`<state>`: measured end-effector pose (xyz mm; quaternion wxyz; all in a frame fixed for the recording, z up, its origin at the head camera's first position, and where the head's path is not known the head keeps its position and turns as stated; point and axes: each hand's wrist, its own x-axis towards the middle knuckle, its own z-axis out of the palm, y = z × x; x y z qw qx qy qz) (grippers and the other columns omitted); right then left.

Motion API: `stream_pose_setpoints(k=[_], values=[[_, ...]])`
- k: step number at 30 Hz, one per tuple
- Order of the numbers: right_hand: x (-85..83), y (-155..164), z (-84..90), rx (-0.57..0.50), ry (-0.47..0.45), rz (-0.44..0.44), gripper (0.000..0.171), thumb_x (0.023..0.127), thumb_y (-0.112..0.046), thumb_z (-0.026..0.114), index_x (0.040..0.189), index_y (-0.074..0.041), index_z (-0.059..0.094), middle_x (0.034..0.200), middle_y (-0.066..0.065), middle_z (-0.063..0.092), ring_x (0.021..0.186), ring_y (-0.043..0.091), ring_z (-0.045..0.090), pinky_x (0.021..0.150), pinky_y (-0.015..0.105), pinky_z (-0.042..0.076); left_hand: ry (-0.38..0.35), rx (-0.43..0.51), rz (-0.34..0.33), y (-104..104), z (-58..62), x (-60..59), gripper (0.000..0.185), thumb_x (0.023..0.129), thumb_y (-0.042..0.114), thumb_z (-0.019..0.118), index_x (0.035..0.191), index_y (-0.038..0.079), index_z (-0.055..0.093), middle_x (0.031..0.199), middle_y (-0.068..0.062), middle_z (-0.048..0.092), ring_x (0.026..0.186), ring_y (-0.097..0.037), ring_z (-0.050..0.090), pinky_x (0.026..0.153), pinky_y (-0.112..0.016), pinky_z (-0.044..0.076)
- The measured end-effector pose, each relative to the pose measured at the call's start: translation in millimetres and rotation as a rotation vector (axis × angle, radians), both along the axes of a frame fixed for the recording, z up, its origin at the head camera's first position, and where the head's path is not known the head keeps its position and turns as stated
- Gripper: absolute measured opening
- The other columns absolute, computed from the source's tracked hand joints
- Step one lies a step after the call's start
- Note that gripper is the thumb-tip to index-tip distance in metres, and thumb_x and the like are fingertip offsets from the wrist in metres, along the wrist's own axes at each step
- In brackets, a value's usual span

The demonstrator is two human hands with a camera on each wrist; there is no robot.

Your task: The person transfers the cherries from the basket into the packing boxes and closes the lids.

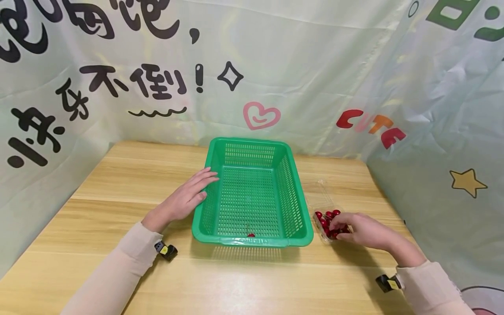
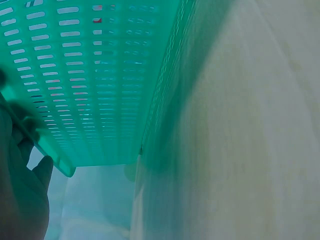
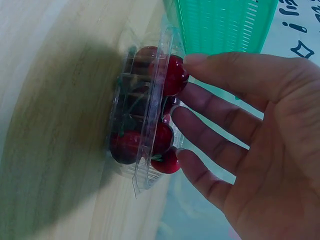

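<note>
The left hand (image 1: 185, 199) lies flat against the left rim of the green basket (image 1: 291, 192), fingers straight and resting on the plastic, steadying it rather than gripping it; the left wrist view shows only the slotted wall close up and a dark edge of the hand. The right hand (image 1: 364, 229) reaches over the clear plastic box (image 3: 142, 165) of red cherries (image 3: 172, 75), which sits on the wooden table (image 1: 118, 183) just beside the basket's right near corner; its fingers (image 3: 215, 142) are apart and relaxed, their tips touching the top fruit, nothing pinched as yet. One red cherry (image 1: 250, 235) lies inside the basket against the near wall.

To do this well, I judge that the fingers should close lightly on a single cherry at the top of the heap, thumb opposite forefinger; a hard squeeze would bruise it, and the light box may slide or tip if the fruit is dragged sideways, so lift straight up; keep the left palm pressed to the rim so that the basket stays put.
</note>
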<state>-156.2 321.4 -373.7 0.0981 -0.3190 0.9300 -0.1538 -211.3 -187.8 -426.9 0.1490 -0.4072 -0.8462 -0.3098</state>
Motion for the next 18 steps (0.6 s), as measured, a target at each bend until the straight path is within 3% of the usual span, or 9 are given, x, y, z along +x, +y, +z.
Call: stream_pose_setpoints(k=[7, 18], values=[[-1.7, 0.0, 2.2, 0.022, 0.016, -0.048, 0.018, 0.086, -0.004, 0.072, 0.096, -0.02, 0.069, 0.09, -0.014, 0.064, 0.082, 0.005, 0.06, 0.072, 0.038, 0.054, 0.013, 0.013, -0.008, 0.9, -0.7, -0.6, 0.042, 0.103, 0.015, 0.039, 0.143, 0.001, 0.045, 0.15, -0.016, 0.038, 0.146, -0.034, 0.018, 0.117, -0.052, 0.015], [-6.5, -3.1, -0.4, 0.058, 0.066, -0.016, 0.018, 0.085, -0.004, 0.073, 0.088, -0.021, 0.067, 0.083, -0.015, 0.06, 0.073, 0.002, 0.053, 0.064, 0.029, 0.049, 0.008, 0.007, -0.004, 0.4, -0.1, -0.4, 0.043, 0.102, 0.013, 0.041, 0.143, 0.002, 0.045, 0.15, -0.018, 0.038, 0.146, -0.034, 0.018, 0.117, -0.052, 0.016]])
